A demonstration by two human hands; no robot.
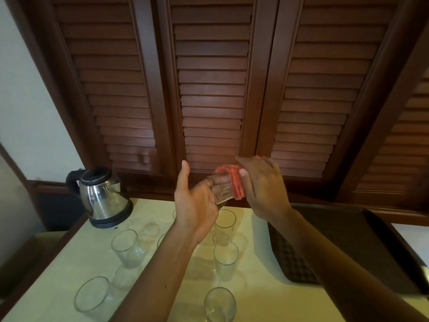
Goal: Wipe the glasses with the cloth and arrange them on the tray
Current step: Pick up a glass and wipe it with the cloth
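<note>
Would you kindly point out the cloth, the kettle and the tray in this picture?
cloth (235, 182), head view, on the red fold wrapped over the held glass's end.
kettle (102, 199), head view, on its shiny steel body.
tray (348, 231), head view, on its bare dark patterned floor.

- Glass (220, 190): clear, smooth, glossy; held w/ soft red cloth (234, 182) over its end.
- Kettle (103, 198): polished steel body, mirror-bright; matt black plastic handle & base.
- Shutters (212, 89): dark varnished wood, slight sheen.
- Tabletop (267, 298): pale, smooth, stone-like.
- Tray (294, 259): dark, woven-look texture, matt.
</note>
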